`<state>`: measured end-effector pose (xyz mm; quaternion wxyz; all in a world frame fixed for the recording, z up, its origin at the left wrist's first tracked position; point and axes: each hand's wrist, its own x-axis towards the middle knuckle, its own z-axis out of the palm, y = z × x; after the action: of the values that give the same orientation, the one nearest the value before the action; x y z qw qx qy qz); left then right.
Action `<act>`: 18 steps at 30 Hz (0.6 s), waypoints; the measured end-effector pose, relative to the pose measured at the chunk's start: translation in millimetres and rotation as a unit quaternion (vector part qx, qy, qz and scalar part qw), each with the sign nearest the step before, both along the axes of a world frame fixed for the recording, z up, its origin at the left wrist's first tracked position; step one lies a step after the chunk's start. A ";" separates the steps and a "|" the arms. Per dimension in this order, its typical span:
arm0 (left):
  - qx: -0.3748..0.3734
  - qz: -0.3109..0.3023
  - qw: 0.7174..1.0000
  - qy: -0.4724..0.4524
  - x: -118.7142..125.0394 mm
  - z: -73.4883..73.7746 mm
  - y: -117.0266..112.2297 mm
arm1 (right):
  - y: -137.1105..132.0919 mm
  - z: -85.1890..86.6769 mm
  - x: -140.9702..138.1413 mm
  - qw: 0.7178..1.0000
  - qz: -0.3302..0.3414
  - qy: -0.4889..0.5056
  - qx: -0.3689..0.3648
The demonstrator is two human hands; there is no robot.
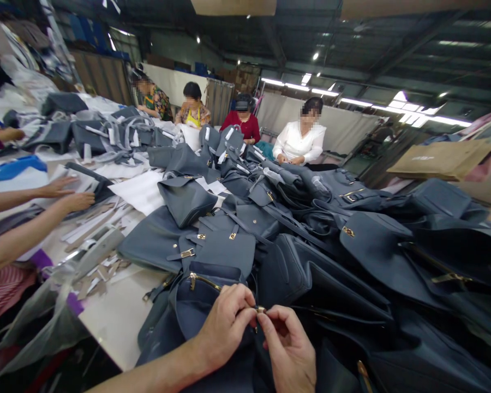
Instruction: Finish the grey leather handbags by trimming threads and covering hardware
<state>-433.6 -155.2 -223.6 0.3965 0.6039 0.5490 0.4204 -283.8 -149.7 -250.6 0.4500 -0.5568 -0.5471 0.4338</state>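
Observation:
My left hand and my right hand meet fingertip to fingertip low in the middle of the head view. Between their pinched thumbs and fingers is a small gold-coloured metal fitting; its exact kind is too small to tell. Directly beneath is a dark blue-grey backpack with a gold zipper, its zip pull hanging left of my hands. The flap just beyond carries small gold buckles. My fingers hide part of the fitting and whatever it joins.
A large heap of similar dark bags covers the table to the front and right. Paper and card scraps lie on the left, near a co-worker's hands. Several people sit across the table. A brown paper bag stands at the right.

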 end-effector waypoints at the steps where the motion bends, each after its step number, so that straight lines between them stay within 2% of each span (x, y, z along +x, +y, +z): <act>1: 0.003 -0.005 1.000 0.000 -0.5 -0.1 0.2 | 0.6 -0.8 0.3 0.999 0.011 -0.025 0.019; 6: 0.024 -0.049 0.999 -0.002 -5.0 -1.7 0.3 | 5.5 0.2 -1.0 0.976 0.046 -0.163 0.136; 9: 0.009 -0.042 0.999 -0.009 -6.4 -2.6 0.6 | 3.0 -0.2 -8.4 0.941 0.024 -0.241 0.236; 12: -0.027 -0.013 0.999 -0.034 -6.1 -2.9 2.6 | -7.9 -10.2 -12.8 0.895 0.017 -0.303 0.327; 14: -0.044 -0.001 0.997 -0.059 -5.4 -2.9 4.6 | -16.2 -21.7 -8.7 0.880 0.020 -0.335 0.336; 18: -0.063 0.006 0.992 -0.113 -4.0 -2.7 8.4 | -23.7 -41.7 14.6 0.898 0.048 -0.356 0.253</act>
<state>-437.6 -146.8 -226.3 0.4906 0.5233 0.5297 0.4527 -269.3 -173.4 -292.3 0.3292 -0.5144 -0.7884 0.0743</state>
